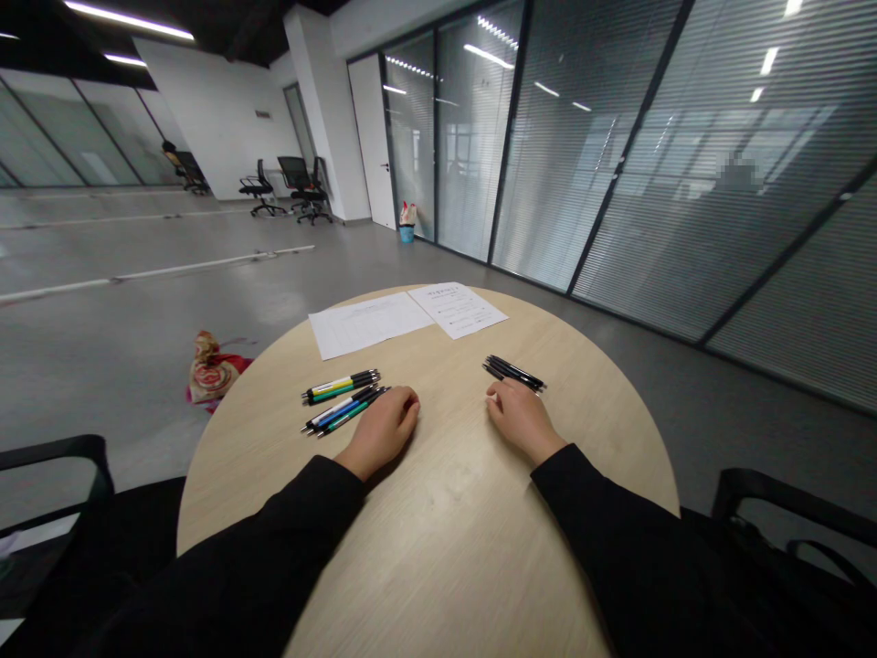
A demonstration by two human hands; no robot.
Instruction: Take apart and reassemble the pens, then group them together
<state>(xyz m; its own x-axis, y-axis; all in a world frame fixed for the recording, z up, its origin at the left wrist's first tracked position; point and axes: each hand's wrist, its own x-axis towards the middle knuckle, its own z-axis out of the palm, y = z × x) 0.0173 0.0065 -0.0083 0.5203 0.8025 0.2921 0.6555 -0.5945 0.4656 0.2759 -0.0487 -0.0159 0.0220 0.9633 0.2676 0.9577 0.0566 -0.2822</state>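
Note:
My left hand [385, 422] rests on the round wooden table [445, 539] with its fingers curled in; nothing shows in it. Just left of it lie two bunches of pens: a farther one [341, 386] with yellow, green and black barrels, and a nearer one [343, 411] with white, blue and green barrels. The nearer bunch's right ends reach the back of that hand. On the right side, my right hand [522, 419] lies loosely closed on the tabletop, close in front of several black pens [515, 371]. Whether it touches them I cannot tell.
Two printed sheets, a wide one [370, 324] and a smaller one [460, 311], lie at the table's far edge. Chair armrests [61, 448] flank the table. A red and tan bag [214, 370] sits on the floor to the left. Glass partitions [582, 164] stand beyond.

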